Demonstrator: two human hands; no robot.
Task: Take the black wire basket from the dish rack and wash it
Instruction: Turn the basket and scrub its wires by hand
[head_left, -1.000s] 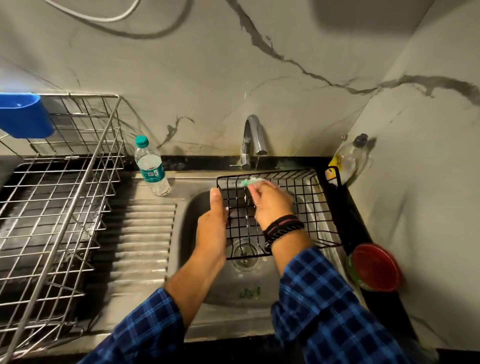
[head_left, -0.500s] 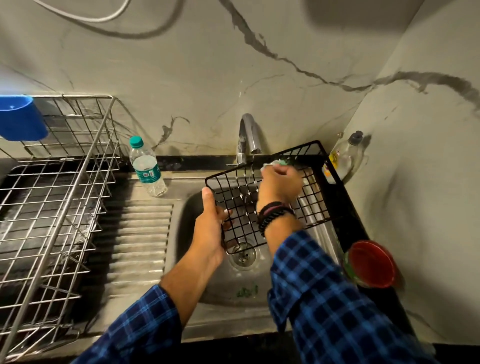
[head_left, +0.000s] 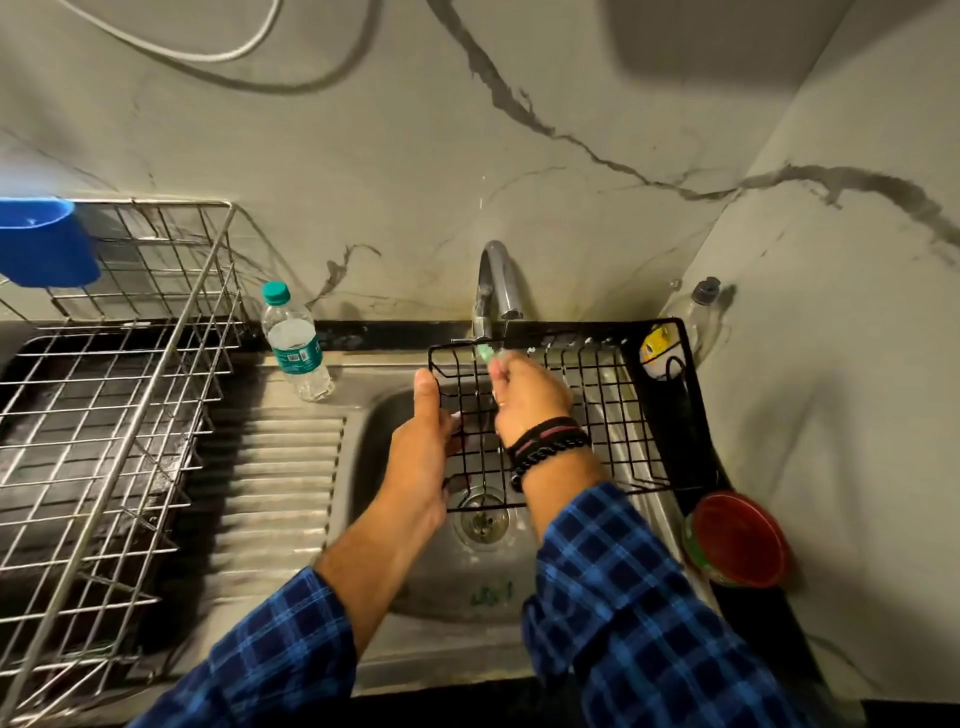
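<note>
The left hand (head_left: 423, 447) grips the left rim of the black wire basket (head_left: 602, 415), fingers curled through the wires and thumb lying up along the edge. The right hand (head_left: 530, 400) pinches a small green scrub pad (head_left: 485, 354) against the far rim, just under the tap (head_left: 498, 275), where a thin stream of water falls. The basket is clear of the dish rack (head_left: 104, 415) and is held tilted over the sink (head_left: 441, 587), its lower edge above the drain (head_left: 480, 519). Only one hand carries it, and wet, soapy wire is slick, so a hard scrubbing push could probably twist it out of that grip and drop it into the sink. Its right end sits close to the clear soap bottle (head_left: 691, 322) in the corner and above the red bowl (head_left: 737, 538), so a swing that way might knock either. Water hitting the wires may also spray the sleeves. Left of the sink lie a ribbed steel draining board (head_left: 280, 483) and a water bottle (head_left: 296, 348), with a blue cup (head_left: 44, 244) hung on the rack. Pale veined stone walls meet in a corner behind.
</note>
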